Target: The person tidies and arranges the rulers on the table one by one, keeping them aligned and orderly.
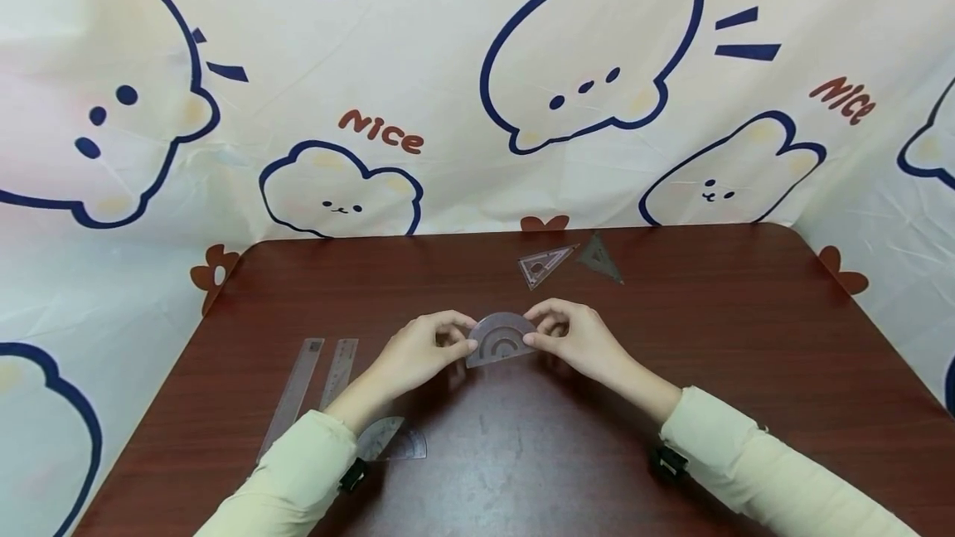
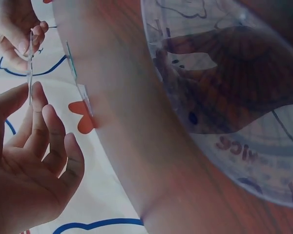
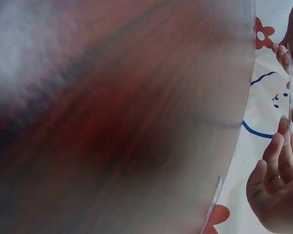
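Note:
Above the middle of the table, a clear half-round protractor (image 1: pixel 498 330) is held up between both hands. My left hand (image 1: pixel 414 352) pinches its left end between thumb and fingers, and my right hand (image 1: pixel 585 342) pinches the right end the same way. Its flat edge faces down toward me, slightly tilted. In the left wrist view the protractor (image 2: pixel 30 73) appears edge-on between the left hand (image 2: pixel 39 161) and the right. The right wrist view also catches the protractor (image 3: pixel 291 87) as a thin edge, with the right hand (image 3: pixel 278 190) below it.
A second protractor (image 1: pixel 406 444) lies beside the left cuff, partly covered. Left of it lie two clear rulers, a wide ruler (image 1: pixel 294 392) and a narrower ruler (image 1: pixel 341 367), partly behind the left arm. Near the far edge are a clear set square (image 1: pixel 531 276) and a greyish set square (image 1: pixel 597 253).

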